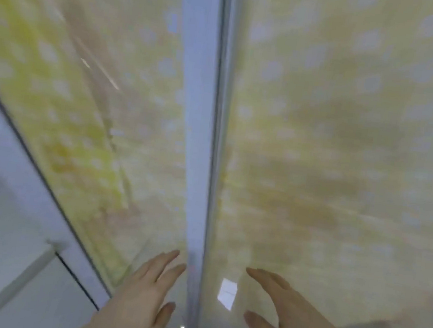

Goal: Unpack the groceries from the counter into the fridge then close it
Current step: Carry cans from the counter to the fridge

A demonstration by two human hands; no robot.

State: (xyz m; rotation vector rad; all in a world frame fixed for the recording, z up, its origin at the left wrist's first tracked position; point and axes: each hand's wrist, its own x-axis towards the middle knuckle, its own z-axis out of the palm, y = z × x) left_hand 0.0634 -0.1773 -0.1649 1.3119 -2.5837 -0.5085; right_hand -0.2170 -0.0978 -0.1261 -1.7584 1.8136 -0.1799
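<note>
two glossy yellow-patterned fridge doors are seen close up, the left door (86, 111) and the right door (346, 151) meeting at a vertical seam (213, 136) that runs straight up and away between the hands. the left hand (141, 290) and the right hand (284, 314) are both held open with straight fingers, one before each door just beside the seam, equally near; contact cannot be told through the blur. the fridge is judged nearly or fully closed, and no groceries are shown.
</note>
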